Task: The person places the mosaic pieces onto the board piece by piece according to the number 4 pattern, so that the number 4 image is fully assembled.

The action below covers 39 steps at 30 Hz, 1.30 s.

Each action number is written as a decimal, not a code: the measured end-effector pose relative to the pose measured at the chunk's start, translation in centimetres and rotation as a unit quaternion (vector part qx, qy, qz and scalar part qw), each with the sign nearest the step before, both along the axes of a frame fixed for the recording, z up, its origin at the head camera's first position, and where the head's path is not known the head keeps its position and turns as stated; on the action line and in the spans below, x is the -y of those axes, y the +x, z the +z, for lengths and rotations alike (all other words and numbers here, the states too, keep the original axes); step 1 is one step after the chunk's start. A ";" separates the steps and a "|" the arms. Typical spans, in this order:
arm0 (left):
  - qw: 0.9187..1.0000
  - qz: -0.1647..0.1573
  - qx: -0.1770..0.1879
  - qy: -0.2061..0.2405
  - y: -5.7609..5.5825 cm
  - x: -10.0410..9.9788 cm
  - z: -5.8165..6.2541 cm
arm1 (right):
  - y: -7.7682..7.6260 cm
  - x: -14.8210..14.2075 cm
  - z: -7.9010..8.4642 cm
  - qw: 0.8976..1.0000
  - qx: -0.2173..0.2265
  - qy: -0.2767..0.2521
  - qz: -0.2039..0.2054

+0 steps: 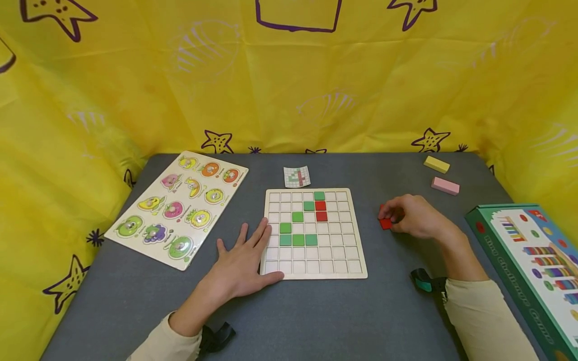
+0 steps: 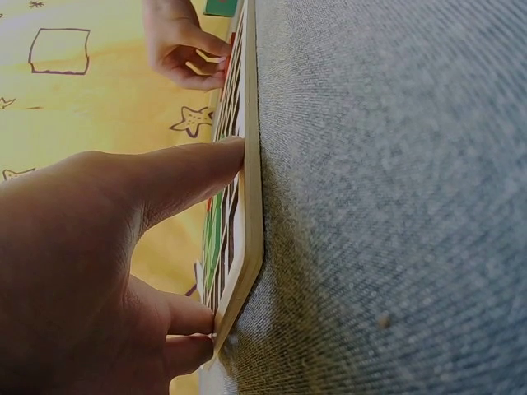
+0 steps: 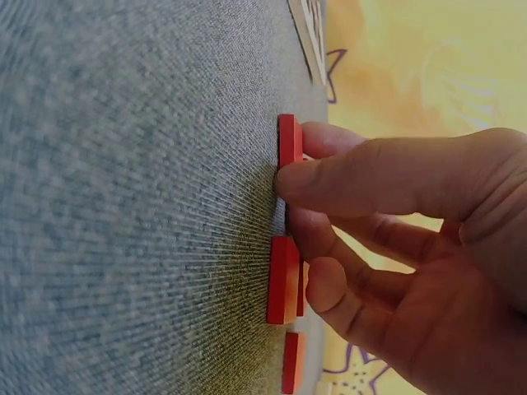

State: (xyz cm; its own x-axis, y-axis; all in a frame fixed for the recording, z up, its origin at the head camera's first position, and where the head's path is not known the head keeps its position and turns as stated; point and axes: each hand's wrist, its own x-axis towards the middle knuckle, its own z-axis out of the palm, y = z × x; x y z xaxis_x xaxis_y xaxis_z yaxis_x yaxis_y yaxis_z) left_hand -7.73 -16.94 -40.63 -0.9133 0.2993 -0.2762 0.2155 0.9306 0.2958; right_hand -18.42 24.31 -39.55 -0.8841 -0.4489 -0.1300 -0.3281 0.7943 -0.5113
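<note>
My left hand (image 1: 241, 263) rests on the left edge of a white gridded board (image 1: 334, 253), its fingers spread and its thumb on the near corner. Green tiles (image 1: 298, 240) and two red tiles (image 1: 321, 216) lie in squares of this board. Right of the board, at the table surface, my right hand (image 1: 417, 218) pinches a red tile (image 3: 290, 138) between thumb and fingers. Close by, under the curled fingers, are more red tiles (image 3: 284, 280); the hand partly hides them in the head view.
A small pattern card (image 1: 296, 177) lies behind the board. To the left is a fruit puzzle board (image 1: 180, 210). A yellow block (image 1: 436, 164) and a pink block (image 1: 445, 185) lie at the back right, with a green game box (image 1: 506, 281) at the right edge.
</note>
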 end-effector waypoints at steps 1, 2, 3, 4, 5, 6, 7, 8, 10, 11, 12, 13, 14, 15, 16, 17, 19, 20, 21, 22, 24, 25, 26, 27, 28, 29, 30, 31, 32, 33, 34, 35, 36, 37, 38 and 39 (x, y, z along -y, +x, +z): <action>1.000 0.000 -0.001 0.000 0.0 0.0 0.0 | 0.0 0.0 0.0 1.000 0.002 -0.002 0.000; 1.000 0.000 -0.001 0.000 0.0 0.0 0.0 | 0.0 0.0 0.0 1.000 0.004 -0.004 0.000; 1.000 -0.001 -0.002 0.000 0.0 0.0 0.0 | 0.0 0.0 0.0 1.000 0.006 -0.007 0.000; 1.000 -0.001 -0.002 -0.001 0.0 0.0 0.0 | 0.0 0.0 0.0 1.000 0.007 -0.011 0.000; 1.000 -0.001 -0.002 0.000 0.0 0.0 0.1 | 0.0 0.1 0.0 1.000 0.007 -0.014 -0.001; 1.000 -0.002 -0.003 -0.001 0.0 0.0 0.0 | 0.1 0.1 0.0 1.000 0.008 -0.019 -0.002; 1.000 -0.002 -0.002 -0.001 0.0 0.0 0.0 | 0.1 0.1 0.1 1.000 0.007 -0.023 -0.005; 1.000 -0.002 -0.002 0.000 0.0 0.0 0.0 | 0.1 0.2 0.1 1.000 0.007 -0.027 -0.006; 1.000 -0.002 -0.002 0.000 0.0 0.0 0.0 | 0.2 0.3 0.1 0.999 0.006 -0.037 -0.009; 1.000 -0.002 -0.002 0.000 0.0 0.0 0.0 | 0.2 0.5 0.1 0.999 0.006 -0.041 -0.011; 1.000 -0.002 -0.001 0.000 0.0 0.0 0.0 | 0.2 0.6 0.1 0.999 0.005 -0.046 -0.012; 1.000 -0.002 0.000 0.000 0.0 0.0 0.0 | 0.3 0.7 0.1 0.999 0.005 -0.049 -0.013; 1.000 -0.002 0.000 0.000 0.0 -0.1 0.0 | 0.3 0.9 0.1 0.999 0.006 -0.052 -0.013; 1.000 -0.003 0.000 -0.001 0.0 -0.1 0.0 | 0.4 1.0 0.1 0.998 0.007 -0.054 -0.014; 1.000 -0.002 0.001 0.000 0.0 -0.1 -0.1 | 0.4 1.2 0.0 0.998 0.010 -0.056 -0.015; 1.000 -0.002 0.002 0.000 0.0 -0.1 -0.1 | 0.5 1.4 0.0 0.998 0.012 -0.057 -0.017; 1.000 -0.002 0.003 0.001 -0.1 -0.1 -0.1 | 0.6 1.8 -0.1 0.998 0.019 -0.061 -0.018; 1.000 -0.002 0.003 0.002 -0.1 -0.2 -0.1 | 0.6 2.0 -0.1 0.997 0.024 -0.064 -0.019; 1.000 -0.002 0.003 0.002 -0.1 -0.2 -0.1 | 0.7 2.2 0.0 0.997 0.028 -0.067 -0.019; 1.000 -0.002 0.003 0.003 -0.1 -0.2 -0.1 | 0.7 2.5 0.0 0.997 0.031 -0.069 -0.019; 1.000 -0.003 0.002 0.003 -0.1 -0.2 -0.1 | 0.8 3.0 0.1 0.996 0.035 -0.074 -0.018; 1.000 -0.003 0.003 0.003 -0.1 -0.2 0.0 | 0.9 3.3 0.2 0.996 0.035 -0.077 -0.018; 1.000 -0.003 0.003 0.002 -0.2 -0.2 0.0 | 0.9 3.6 0.3 0.996 0.034 -0.078 -0.019; 1.000 -0.003 0.003 0.001 -0.2 -0.2 0.0 | 0.9 4.0 0.4 0.996 0.032 -0.079 -0.020; 1.000 -0.003 0.003 0.000 -0.2 -0.2 0.0 | 0.8 4.3 0.5 0.996 0.030 -0.080 -0.020; 1.000 -0.003 0.004 -0.001 -0.2 -0.1 0.0 | 0.8 4.6 0.5 0.996 0.028 -0.082 -0.021; 1.000 -0.003 0.004 -0.002 -0.2 -0.1 0.0 | 0.8 5.0 0.6 0.996 0.027 -0.084 -0.022; 1.000 -0.002 0.004 -0.004 -0.2 -0.1 0.0 | 0.7 5.4 0.6 0.996 0.024 -0.084 -0.021; 1.000 -0.002 0.003 -0.005 -0.2 -0.1 0.1 | 0.6 5.7 0.7 0.996 0.023 -0.085 -0.019; 1.000 -0.002 0.003 -0.005 -0.2 -0.1 0.1 | 0.6 6.0 0.7 0.996 0.025 -0.086 -0.018; 1.000 -0.001 0.003 -0.005 -0.2 -0.1 0.1 | 0.5 6.3 0.6 0.996 0.025 -0.086 -0.016; 1.000 -0.001 0.004 -0.005 -0.2 -0.1 0.1 | 0.4 6.7 0.6 0.996 0.026 -0.087 -0.014; 1.000 -0.001 0.003 -0.005 -0.2 -0.1 0.1 | 0.4 7.0 0.6 0.996 0.027 -0.087 -0.012; 1.000 -0.001 0.004 -0.005 -0.2 -0.1 0.1 | 0.3 7.3 0.6 0.996 0.029 -0.088 -0.010; 1.000 -0.001 0.004 -0.005 -0.2 -0.1 0.1 | 0.2 7.5 0.6 0.996 0.032 -0.089 -0.008; 1.000 -0.001 0.004 -0.005 -0.2 -0.1 0.1 | 0.2 7.8 0.5 0.995 0.034 -0.091 -0.008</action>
State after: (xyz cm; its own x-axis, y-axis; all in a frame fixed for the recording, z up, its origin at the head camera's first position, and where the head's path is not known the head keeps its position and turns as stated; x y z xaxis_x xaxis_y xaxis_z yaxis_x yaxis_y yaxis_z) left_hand -7.90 -16.89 -40.53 -0.9106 0.2978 -0.2866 0.2144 0.9332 0.2885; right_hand -18.26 16.49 -39.02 -0.8829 -0.4569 -0.1082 -0.2761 0.6916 -0.6674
